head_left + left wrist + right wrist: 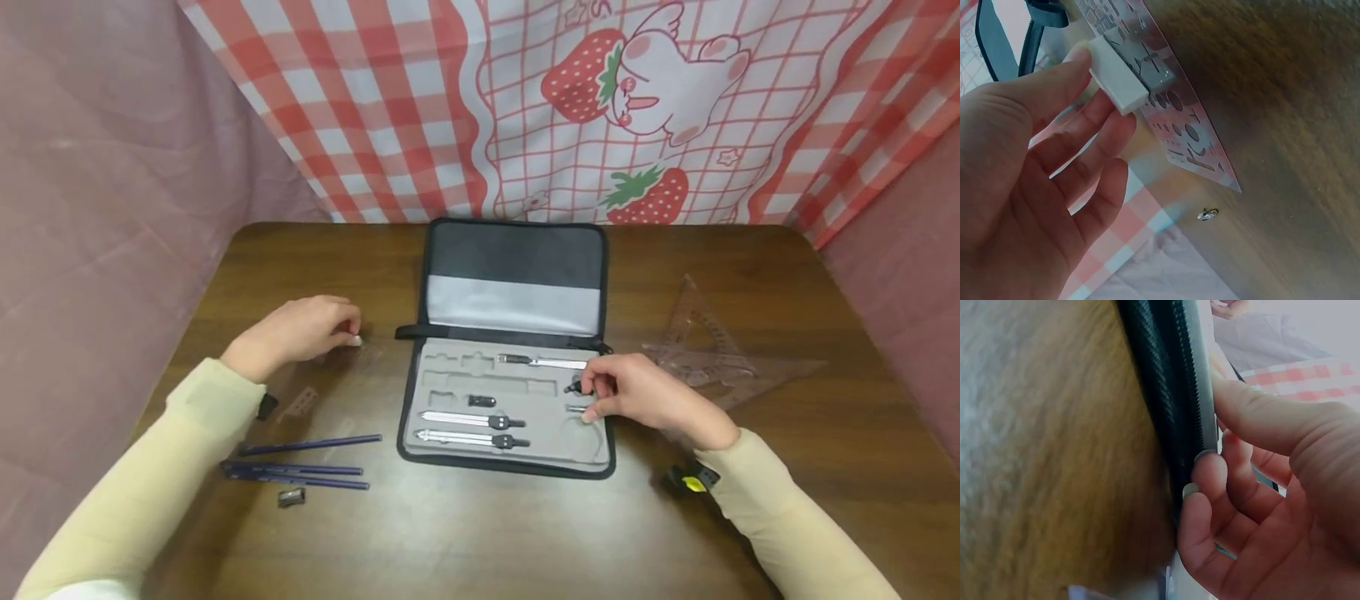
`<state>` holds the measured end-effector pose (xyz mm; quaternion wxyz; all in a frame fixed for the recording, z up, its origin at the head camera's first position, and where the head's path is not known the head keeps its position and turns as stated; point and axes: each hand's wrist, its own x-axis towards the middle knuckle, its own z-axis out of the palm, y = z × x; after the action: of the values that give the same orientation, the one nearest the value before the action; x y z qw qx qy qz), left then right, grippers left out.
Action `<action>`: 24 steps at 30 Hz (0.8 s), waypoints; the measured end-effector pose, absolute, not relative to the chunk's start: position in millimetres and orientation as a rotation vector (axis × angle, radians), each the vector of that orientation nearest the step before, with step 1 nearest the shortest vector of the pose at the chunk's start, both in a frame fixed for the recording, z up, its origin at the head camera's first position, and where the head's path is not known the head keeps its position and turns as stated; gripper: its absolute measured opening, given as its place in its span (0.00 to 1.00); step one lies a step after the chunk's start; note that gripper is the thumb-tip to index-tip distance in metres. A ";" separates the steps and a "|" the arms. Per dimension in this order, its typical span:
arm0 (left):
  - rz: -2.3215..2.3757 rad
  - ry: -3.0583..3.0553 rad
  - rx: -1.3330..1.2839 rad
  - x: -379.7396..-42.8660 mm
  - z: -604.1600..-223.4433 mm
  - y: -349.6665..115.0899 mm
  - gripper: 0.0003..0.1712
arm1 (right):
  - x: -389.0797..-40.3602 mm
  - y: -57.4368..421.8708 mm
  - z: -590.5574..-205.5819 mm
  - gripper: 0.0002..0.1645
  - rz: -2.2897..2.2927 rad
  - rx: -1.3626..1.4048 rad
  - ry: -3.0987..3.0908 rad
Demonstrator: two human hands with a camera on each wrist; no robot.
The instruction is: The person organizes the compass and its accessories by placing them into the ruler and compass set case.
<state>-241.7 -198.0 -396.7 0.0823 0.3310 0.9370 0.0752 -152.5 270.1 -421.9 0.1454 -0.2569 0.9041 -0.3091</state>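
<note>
Left of the case [517, 250], the left hand [309, 327] pinches a white block [1119, 76] — likely light, firm and not slippery, best held by its long sides. The right hand [637, 390] touches the case's right edge — whether it grips anything, I cannot tell.

Case [513, 300] mid-table [450, 542]; compasses [472, 439] inside; pencils [315, 470] left, sharpener [292, 497] before them; set squares [757, 375] right.

Right grip [1285, 531] at black zippered case edge [1166, 394], wooden tabletop [1054, 456], checked cloth [1310, 378]
</note>
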 end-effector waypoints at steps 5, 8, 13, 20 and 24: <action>0.200 2.748 1.027 -241.9 -396.7 -200.0 0.05 | -155.2 269.6 -423.5 0.18 -0.882 -0.736 2.591; 0.185 2.726 1.036 -240.9 -395.1 -198.9 0.04 | -154.9 270.4 -423.3 0.18 -0.880 -0.725 2.587; 0.240 2.784 1.067 -236.8 -390.7 -187.6 0.02 | -154.9 270.3 -424.1 0.18 -0.892 -0.721 2.582; 0.327 2.819 1.437 -219.6 -383.5 -123.9 0.05 | -155.1 271.3 -424.4 0.18 -0.869 -0.745 2.580; 0.260 2.783 1.553 -216.7 -386.0 -88.1 0.06 | -155.1 272.4 -425.6 0.18 -0.868 -0.747 2.580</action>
<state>-216.7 -88.1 -386.0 -0.0282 0.4854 0.8701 0.0813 -155.1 272.4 -425.6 0.1589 -0.2612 0.9024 -0.3036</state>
